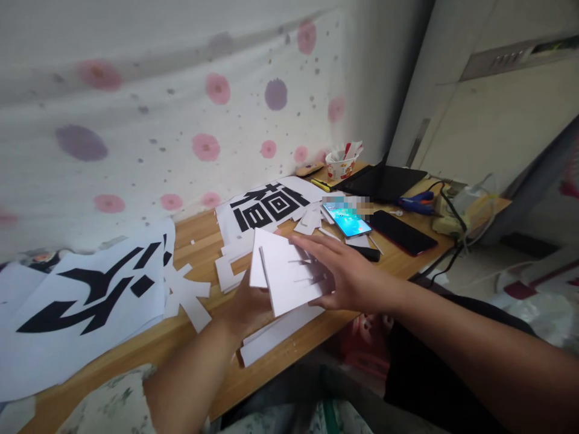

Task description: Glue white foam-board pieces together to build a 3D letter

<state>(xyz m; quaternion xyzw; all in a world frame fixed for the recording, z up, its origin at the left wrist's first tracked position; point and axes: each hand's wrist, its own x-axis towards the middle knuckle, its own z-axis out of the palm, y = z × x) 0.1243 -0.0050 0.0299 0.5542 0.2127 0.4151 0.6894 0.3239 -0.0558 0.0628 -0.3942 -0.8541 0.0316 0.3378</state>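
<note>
Between my hands, above the desk, are white foam board pieces (pixel 289 280), two flat panels at an angle to each other. The nearer panel has thin slits or strips toward its right side. My left hand (pixel 248 306) is closed on their left and lower side, its fingers mostly hidden behind them. My right hand (pixel 346 268) grips the right side, thumb below and fingers along the top. Under them on the desk lie long white strips (pixel 275 337). Just left are a white frame-shaped cutout (pixel 226 274) and a branching white cutout (pixel 192 292).
Paper sheets with bold black characters lie at left (pixel 40 355) and at the back (pixel 226 217). Right of my hands are a lit phone (pixel 348 220), a dark phone (pixel 404 234), blue-handled pliers (pixel 416 203) and a power strip (pixel 447 220). A paper cup (pixel 339 167) stands behind.
</note>
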